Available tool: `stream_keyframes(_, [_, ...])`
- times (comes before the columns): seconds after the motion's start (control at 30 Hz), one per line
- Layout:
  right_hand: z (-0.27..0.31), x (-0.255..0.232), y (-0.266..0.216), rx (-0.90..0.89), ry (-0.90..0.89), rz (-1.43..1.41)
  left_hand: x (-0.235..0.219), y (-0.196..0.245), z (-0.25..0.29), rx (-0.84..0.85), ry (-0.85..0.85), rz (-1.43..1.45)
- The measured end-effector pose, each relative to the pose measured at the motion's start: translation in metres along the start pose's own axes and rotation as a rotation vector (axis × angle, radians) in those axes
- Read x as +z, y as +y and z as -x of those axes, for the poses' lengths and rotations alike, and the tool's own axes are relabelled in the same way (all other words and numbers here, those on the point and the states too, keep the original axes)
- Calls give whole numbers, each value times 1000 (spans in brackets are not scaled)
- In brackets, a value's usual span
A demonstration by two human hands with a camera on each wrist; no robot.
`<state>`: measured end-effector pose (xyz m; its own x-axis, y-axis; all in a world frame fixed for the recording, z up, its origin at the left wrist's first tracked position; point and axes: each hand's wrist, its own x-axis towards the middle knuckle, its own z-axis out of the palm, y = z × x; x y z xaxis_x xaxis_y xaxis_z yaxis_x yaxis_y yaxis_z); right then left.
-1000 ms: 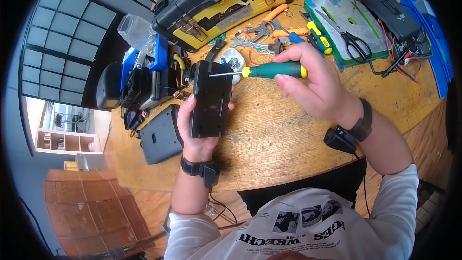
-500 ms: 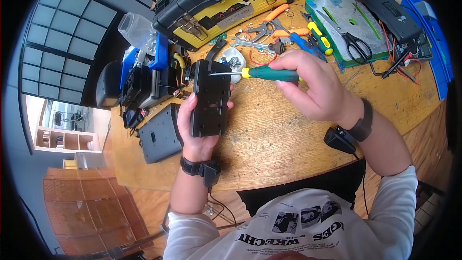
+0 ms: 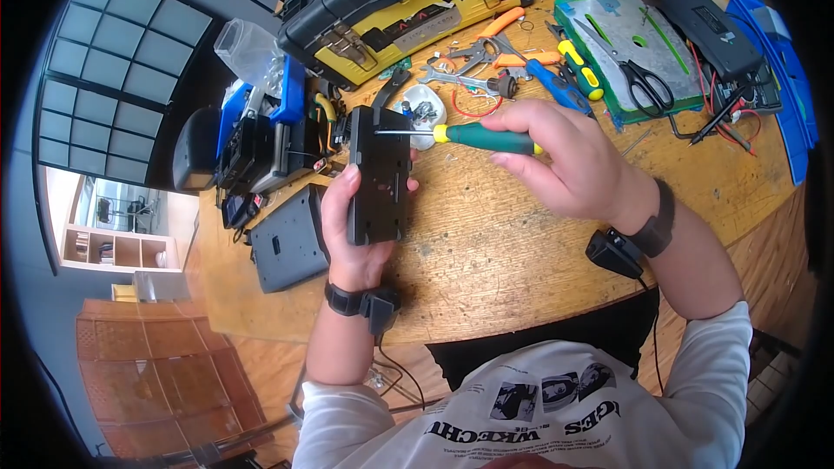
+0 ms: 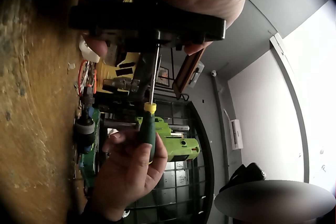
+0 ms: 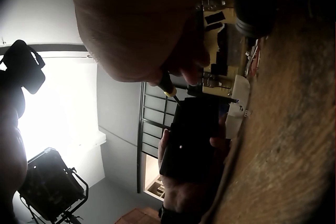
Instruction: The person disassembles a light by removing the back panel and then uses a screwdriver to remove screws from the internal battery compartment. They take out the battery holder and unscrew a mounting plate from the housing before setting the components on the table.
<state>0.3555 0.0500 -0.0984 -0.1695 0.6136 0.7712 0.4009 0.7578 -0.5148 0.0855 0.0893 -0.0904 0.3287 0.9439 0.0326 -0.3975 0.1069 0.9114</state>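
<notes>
In the head view my left hand (image 3: 340, 227) holds a black rectangular plastic housing (image 3: 379, 187) upright above the table, thumb along one side and fingertips round the other. My right hand (image 3: 565, 155) grips the green handle of a screwdriver (image 3: 486, 138), which has a yellow collar. Its metal shaft points left, with the tip at the upper part of the housing's face. From the left wrist, the screwdriver (image 4: 148, 129) runs up to the underside of the housing (image 4: 189, 24). The right wrist view is dark; the housing (image 5: 191, 134) shows there mostly as a silhouette.
Another black panel (image 3: 289, 241) lies left of the left hand. Beyond the hands are a white dish of small parts (image 3: 427, 104), a wrench (image 3: 460, 80), blue-handled pliers (image 3: 558, 87), scissors (image 3: 645, 85) on a green-edged board and a yellow-black toolbox (image 3: 408, 22).
The housing has turned slightly, showing its face narrower and more of its side edge. My right hand has shifted a little down, uncovering more of the blue-handled pliers; the screwdriver tip stays at the housing.
</notes>
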Motion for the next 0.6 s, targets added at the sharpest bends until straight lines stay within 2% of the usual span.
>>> stream_keyframes(0.03, [0, -1, -1, 0, 0, 0, -1, 0, 0, 0, 0, 0])
stream_keyframes(0.1, [0, -3, -4, 132, -54, -68, -4, -2, 0, 20, 10, -55])
stream_keyframes(0.23, [-2, -5, -3, 196, -80, -110, -5, -3, 0, 33, 33, -88])
stream_keyframes(0.3, [-3, -10, -3, 373, -175, -145, -5, -4, 1, 62, 42, -104])
stream_keyframes(0.33, [-3, -9, -1, 366, -188, -145, -3, -3, 2, 71, 51, -97])
stream_keyframes(0.4, [-1, -2, 4, 215, -1, -103, 3, 0, 6, 95, 75, -99])
stream_keyframes(0.43, [1, -1, 7, 203, -27, -106, 2, 1, 7, 109, 95, -84])
stream_keyframes(0.5, [3, -2, 8, 385, -42, -226, -1, 4, 9, 129, 67, -422])
stream_keyframes(0.53, [0, -2, -1, 553, -49, -380, 2, 3, 10, 121, 130, -363])
stream_keyframes(0.57, [0, 0, -4, 538, -91, -379, -4, 3, 10, 123, 121, -352])
stream_keyframes(0.6, [1, 0, -2, 615, -56, -468, -8, 2, 11, 132, 139, -356])
